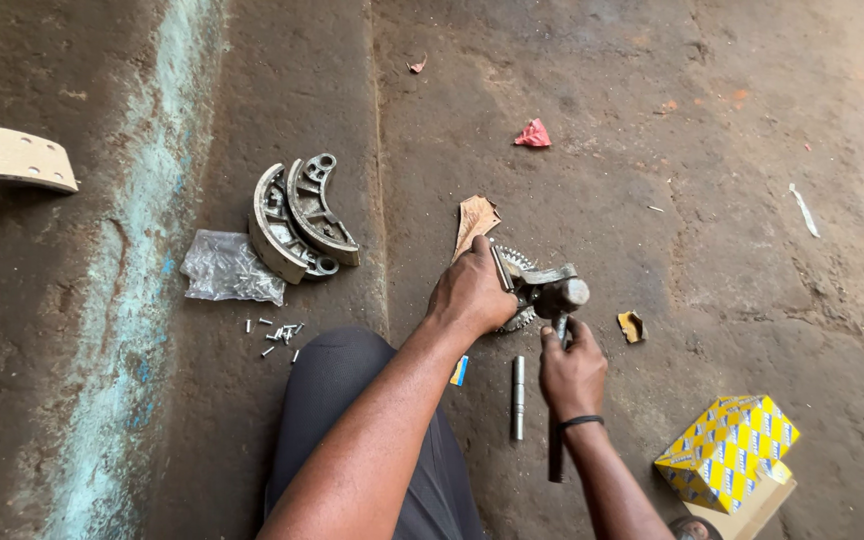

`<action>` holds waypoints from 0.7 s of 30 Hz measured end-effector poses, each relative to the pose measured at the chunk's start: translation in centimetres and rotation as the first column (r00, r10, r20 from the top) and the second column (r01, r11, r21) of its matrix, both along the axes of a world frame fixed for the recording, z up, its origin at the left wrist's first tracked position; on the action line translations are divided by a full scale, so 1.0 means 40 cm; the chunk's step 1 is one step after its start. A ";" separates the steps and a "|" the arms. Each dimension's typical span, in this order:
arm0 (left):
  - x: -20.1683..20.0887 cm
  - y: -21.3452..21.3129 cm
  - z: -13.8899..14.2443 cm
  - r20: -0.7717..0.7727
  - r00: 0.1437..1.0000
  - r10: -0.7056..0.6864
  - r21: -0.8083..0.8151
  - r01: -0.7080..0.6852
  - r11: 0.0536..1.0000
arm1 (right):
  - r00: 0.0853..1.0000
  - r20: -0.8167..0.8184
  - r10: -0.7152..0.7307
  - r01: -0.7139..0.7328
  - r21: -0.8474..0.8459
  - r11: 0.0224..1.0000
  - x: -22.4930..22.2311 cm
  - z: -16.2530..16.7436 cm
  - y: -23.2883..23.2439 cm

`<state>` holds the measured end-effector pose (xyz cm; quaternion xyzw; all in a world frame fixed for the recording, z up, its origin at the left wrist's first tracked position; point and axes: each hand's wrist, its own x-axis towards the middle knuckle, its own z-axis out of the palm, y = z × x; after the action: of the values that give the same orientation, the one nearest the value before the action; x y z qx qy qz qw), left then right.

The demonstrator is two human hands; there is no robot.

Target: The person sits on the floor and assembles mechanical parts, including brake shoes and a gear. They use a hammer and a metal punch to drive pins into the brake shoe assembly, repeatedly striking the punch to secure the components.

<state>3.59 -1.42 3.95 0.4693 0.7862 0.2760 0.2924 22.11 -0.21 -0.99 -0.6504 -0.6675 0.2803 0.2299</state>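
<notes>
My left hand (472,290) grips a thin metal punch (501,268) held against a toothed metal part (518,290) lying on the concrete floor. My right hand (572,375) is closed around the handle of a hammer (558,300), whose steel head sits right over the part. The hammer's handle runs down past my wrist, which wears a dark band. A steel pin (518,397) lies on the floor between my two forearms. My dark-trousered knee (337,385) is at the lower centre.
Two metal brake shoes (300,218) lean together at the left, beside a crumpled clear plastic bag (227,268) and several small rivets (277,335). A tan brake lining (7,158) lies far left. A yellow carton (727,452) sits lower right. Paper scraps (533,134) dot the floor.
</notes>
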 end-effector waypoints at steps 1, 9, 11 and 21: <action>-0.004 0.001 0.000 0.001 1.000 0.017 0.003 -0.017 1.000 | 0.999 -0.035 0.012 -0.013 -0.025 1.000 -0.001 0.009 0.006; 0.003 -0.004 -0.001 -0.015 0.999 0.034 0.058 -0.033 0.998 | 0.875 -0.465 0.135 0.064 0.386 0.920 0.002 0.113 -0.010; 0.002 0.000 0.002 -0.009 0.999 0.037 0.056 -0.036 0.998 | 0.790 -0.578 0.203 0.141 0.494 0.858 0.000 0.105 -0.005; 0.020 0.004 0.003 0.059 0.997 0.054 0.063 -0.057 0.996 | 0.988 0.150 0.033 -0.050 0.108 0.993 0.098 -0.073 0.012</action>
<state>4.40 -1.27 4.07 0.4484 0.7810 0.3226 0.2915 26.04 0.29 -3.93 -0.6416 -0.7107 0.1980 0.2098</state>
